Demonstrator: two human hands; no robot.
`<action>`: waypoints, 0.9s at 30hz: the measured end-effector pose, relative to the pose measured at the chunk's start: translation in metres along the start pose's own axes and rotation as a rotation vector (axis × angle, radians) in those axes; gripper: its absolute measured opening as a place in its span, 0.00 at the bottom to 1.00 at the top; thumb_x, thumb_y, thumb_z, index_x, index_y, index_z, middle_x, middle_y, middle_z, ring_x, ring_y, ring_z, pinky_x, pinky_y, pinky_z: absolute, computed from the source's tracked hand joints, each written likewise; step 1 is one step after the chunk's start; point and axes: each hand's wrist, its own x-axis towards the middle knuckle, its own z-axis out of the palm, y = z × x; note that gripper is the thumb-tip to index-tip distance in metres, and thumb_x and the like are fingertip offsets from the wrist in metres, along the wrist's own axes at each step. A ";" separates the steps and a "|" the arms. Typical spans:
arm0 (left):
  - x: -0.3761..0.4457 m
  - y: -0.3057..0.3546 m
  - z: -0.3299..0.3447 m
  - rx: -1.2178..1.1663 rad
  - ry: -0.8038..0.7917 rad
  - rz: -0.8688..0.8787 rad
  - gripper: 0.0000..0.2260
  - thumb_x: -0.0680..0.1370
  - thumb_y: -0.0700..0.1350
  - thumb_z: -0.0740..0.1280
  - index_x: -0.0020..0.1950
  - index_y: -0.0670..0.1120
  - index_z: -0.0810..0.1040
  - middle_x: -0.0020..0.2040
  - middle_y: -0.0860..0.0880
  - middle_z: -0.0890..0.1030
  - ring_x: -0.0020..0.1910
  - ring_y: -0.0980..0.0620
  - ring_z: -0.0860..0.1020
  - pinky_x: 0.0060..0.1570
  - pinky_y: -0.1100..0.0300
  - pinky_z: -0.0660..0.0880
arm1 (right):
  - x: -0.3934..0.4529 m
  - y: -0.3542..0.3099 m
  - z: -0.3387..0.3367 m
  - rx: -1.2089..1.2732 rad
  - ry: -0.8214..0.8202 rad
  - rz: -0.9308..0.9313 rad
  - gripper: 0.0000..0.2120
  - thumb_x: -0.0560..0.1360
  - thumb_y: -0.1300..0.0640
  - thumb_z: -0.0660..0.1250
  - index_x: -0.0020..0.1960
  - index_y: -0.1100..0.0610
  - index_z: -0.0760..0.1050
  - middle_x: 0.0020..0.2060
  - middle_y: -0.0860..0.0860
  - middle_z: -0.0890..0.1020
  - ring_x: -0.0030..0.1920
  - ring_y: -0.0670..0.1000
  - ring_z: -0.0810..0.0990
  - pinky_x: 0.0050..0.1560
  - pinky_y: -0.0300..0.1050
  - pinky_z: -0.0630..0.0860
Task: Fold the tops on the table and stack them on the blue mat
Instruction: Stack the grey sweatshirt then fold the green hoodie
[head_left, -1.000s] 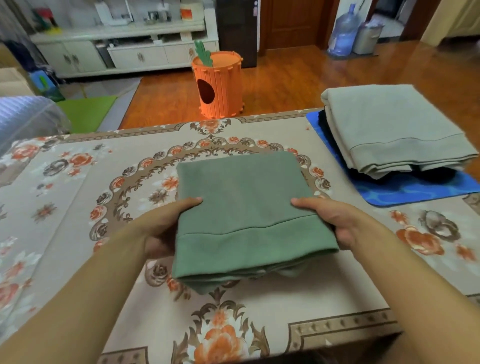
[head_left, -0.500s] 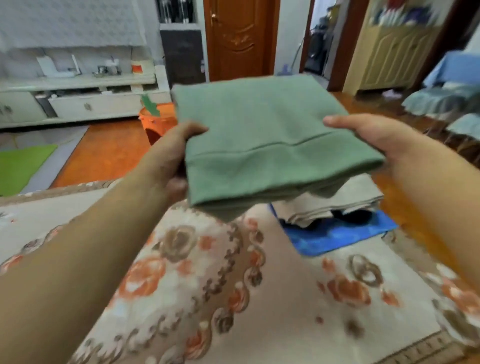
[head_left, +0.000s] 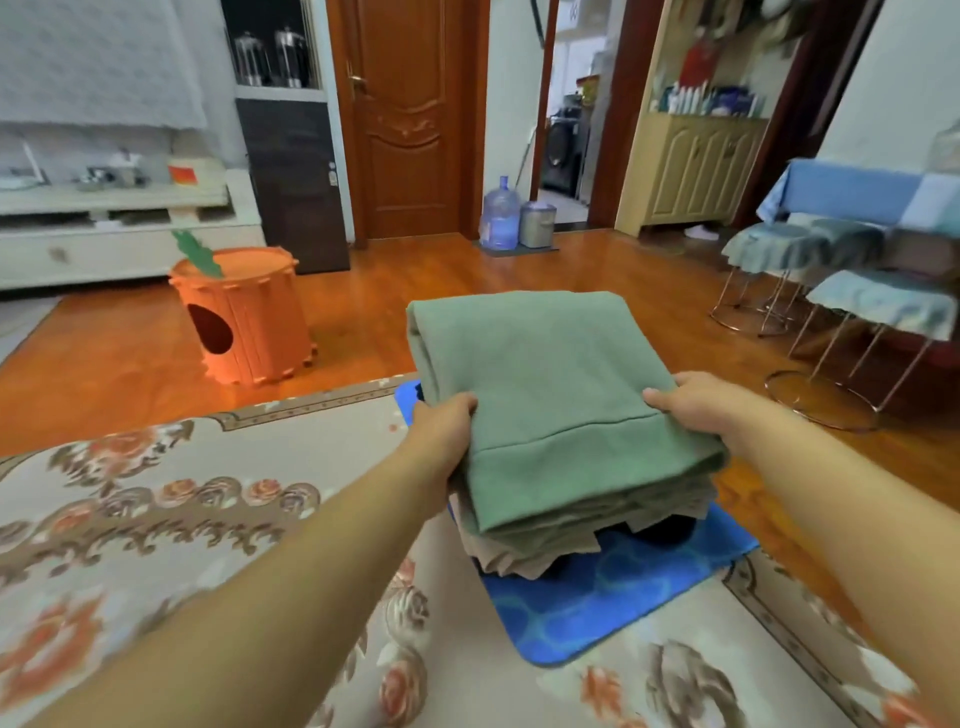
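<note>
Over the blue mat (head_left: 597, 613), both hands gripping green top (head_left: 550, 384).

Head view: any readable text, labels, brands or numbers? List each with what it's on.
None readable.
Bottles on the yellow cabinet: labels too small and blurred.
Orange-red box on the white shelf unit: no legible print.
Water jug by the door: no label legible.
Folded green top, blue mat, floral tablecloth: no text.
</note>
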 end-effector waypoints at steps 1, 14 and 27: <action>0.000 0.008 -0.002 0.132 0.099 0.088 0.35 0.69 0.53 0.67 0.76 0.54 0.63 0.71 0.44 0.74 0.64 0.42 0.77 0.67 0.45 0.73 | 0.001 -0.010 -0.004 -0.153 0.040 -0.011 0.23 0.80 0.49 0.67 0.71 0.59 0.70 0.64 0.59 0.77 0.60 0.62 0.78 0.61 0.55 0.75; 0.120 0.039 0.017 1.447 0.102 0.558 0.27 0.82 0.64 0.42 0.82 0.61 0.49 0.84 0.51 0.49 0.82 0.43 0.46 0.78 0.39 0.40 | 0.107 -0.088 0.067 -0.411 0.216 -0.363 0.33 0.79 0.30 0.42 0.81 0.40 0.48 0.82 0.46 0.48 0.81 0.57 0.45 0.77 0.65 0.49; 0.079 0.043 0.005 1.465 -0.003 0.416 0.32 0.82 0.67 0.45 0.83 0.57 0.41 0.83 0.49 0.37 0.81 0.45 0.36 0.77 0.42 0.34 | 0.072 -0.101 0.060 -0.681 0.250 -0.252 0.32 0.81 0.34 0.37 0.82 0.44 0.40 0.82 0.50 0.43 0.81 0.61 0.42 0.76 0.66 0.37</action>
